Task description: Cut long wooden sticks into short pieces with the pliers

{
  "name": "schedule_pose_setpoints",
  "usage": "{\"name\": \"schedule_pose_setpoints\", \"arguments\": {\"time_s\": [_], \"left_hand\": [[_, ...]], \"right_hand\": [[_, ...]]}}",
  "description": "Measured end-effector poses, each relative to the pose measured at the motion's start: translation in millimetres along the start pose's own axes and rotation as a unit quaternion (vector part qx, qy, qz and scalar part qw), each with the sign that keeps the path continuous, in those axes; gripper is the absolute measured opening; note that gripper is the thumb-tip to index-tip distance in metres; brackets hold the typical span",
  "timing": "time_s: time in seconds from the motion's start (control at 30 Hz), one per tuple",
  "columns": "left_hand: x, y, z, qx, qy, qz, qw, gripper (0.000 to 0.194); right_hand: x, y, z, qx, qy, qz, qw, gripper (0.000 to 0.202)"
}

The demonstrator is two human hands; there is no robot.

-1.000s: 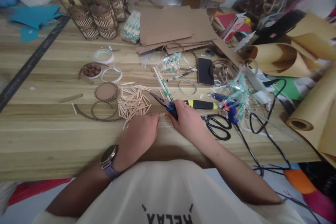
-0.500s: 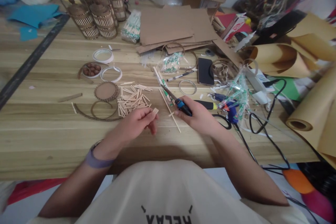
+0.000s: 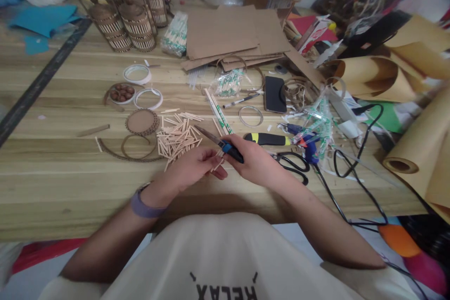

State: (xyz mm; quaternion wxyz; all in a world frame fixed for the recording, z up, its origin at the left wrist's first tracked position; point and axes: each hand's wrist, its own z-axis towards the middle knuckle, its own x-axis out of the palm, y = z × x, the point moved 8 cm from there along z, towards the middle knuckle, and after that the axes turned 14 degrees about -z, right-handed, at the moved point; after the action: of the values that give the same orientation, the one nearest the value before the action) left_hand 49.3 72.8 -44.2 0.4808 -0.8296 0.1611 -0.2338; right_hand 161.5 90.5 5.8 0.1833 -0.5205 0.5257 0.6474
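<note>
My right hand is closed round a black and blue utility knife, its blade pointing up and left over the table. My left hand pinches a few short wooden sticks. The fingertips of both hands meet at these sticks, so their exact hold is partly hidden. Just beyond my left hand lies a loose pile of short cut sticks. Past the knife, long sticks and a green-printed paper wrapper lie on the wooden table.
A yellow and black cutter, scissors and a blue glue gun lie on the right, with a black cable. A phone, tape rolls and cardboard sheets are farther back. Lantern-like stick crafts stand back left.
My right hand has moved left with the knife, bringing the small stick it held to my left hand. My left hand has shifted right. The cutter and scissors show more fully.
</note>
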Motion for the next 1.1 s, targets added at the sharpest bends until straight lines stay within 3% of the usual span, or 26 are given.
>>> {"name": "schedule_pose_setpoints", "arguments": {"time_s": [0.33,0.47,0.53,0.67,1.1], "left_hand": [[9.1,3,1,-0.010,0.050,-0.056,0.997,0.033],[3.4,3,1,-0.010,0.005,-0.103,0.995,0.034],[-2.5,3,2,-0.002,-0.039,-0.141,0.989,0.033],[-2.7,3,6,0.012,-0.065,-0.207,0.976,0.031],[8.0,-4,2,0.068,-0.068,-0.247,0.964,0.025]], "right_hand": [[5,2,-2,0.000,0.020,0.026,0.999,0.037],[-7,7,-5,-0.046,-0.083,0.024,0.995,0.037],[-10,6,-7,-0.037,-0.126,0.021,0.991,0.047],[1,1,-9,0.017,-0.131,0.019,0.991,0.069],[6,3,-10,0.001,-0.163,-0.006,0.987,0.071]]}}
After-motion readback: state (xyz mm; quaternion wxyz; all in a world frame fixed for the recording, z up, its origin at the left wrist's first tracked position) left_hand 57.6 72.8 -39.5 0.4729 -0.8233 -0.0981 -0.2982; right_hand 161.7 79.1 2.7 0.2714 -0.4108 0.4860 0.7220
